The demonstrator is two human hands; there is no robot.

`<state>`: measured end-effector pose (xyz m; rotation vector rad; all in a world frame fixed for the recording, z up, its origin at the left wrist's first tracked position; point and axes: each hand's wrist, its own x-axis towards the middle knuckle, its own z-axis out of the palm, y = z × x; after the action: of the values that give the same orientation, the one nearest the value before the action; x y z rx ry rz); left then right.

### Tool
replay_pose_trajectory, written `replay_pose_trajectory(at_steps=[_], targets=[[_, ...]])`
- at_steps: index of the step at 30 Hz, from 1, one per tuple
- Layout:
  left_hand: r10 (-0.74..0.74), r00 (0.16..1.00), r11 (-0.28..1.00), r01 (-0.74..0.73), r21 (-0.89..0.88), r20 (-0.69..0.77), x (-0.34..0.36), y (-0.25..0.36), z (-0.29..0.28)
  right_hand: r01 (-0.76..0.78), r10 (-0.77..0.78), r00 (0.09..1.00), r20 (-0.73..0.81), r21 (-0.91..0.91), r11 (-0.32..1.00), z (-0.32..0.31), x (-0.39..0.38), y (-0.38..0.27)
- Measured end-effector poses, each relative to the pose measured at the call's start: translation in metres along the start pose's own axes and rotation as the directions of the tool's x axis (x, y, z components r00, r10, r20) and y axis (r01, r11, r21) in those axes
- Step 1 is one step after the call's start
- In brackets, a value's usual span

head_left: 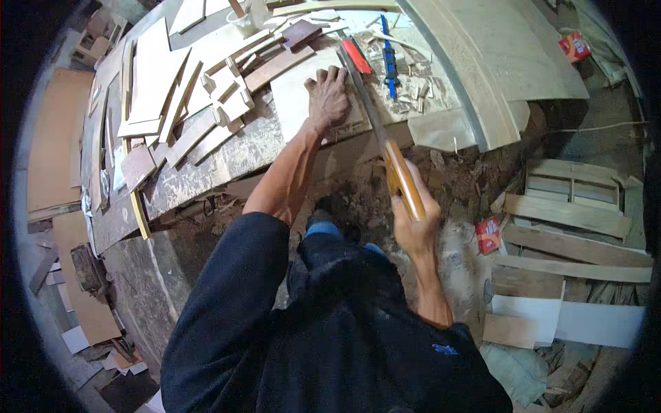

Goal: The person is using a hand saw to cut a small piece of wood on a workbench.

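Note:
My right hand (416,227) is wrapped round the yellow-brown wooden handle of a handsaw (375,120). The saw's long, narrow blade points away from me and lies along the right side of a pale flat board (292,93) on the workbench. My left hand (329,100) presses on that board from above, its fingers bent and its thumb to the left, just left of the blade. Touching or close beside the blade's far part is a red object (356,56), its kind unclear. A blue clamp-like tool (390,65) lies to the right.
Wood offcuts (227,93) and strips pile up on the bench's left half. Small scraps (416,89) lie right of the saw. A whitish cup (241,24) stands at the far side. Long boards (475,76) border the right; more planks (568,213) are stacked lower right.

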<state>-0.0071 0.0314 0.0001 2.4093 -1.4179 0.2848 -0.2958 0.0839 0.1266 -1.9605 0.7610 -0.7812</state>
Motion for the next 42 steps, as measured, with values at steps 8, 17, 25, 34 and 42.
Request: replay_pose_trajectory(at_steps=[8, 17, 25, 34, 42], targets=[[0.062, 0.997, 0.997, -0.065, -0.053, -0.041, 0.002, -0.001, 0.001, 0.039, -0.039, 0.999, -0.035, 0.002, 0.999, 0.028, 0.047, 0.021], [0.013, 1.000, 0.998, -0.013, -0.055, -0.012, 0.000, 0.000, -0.005, -0.029, 0.032, 0.999, -0.040, 0.058, 0.998, -0.010, -0.031, 0.008], [0.059, 0.998, 0.997, -0.060, -0.040, -0.012, 0.000, 0.000, -0.003, -0.032, 0.032, 0.999, -0.025, 0.008, 0.999, 0.033, 0.057, 0.027], [-0.024, 0.991, 0.995, 0.011, -0.100, -0.129, -0.001, 0.018, -0.003, 0.016, -0.017, 0.997, -0.069, -0.013, 1.000, 0.045, 0.050, 0.034], [0.075, 0.993, 0.990, -0.085, -0.110, -0.092, -0.003, 0.010, 0.003, -0.078, 0.078, 0.997, -0.004, 0.062, 0.995, 0.041, 0.050, 0.037]])
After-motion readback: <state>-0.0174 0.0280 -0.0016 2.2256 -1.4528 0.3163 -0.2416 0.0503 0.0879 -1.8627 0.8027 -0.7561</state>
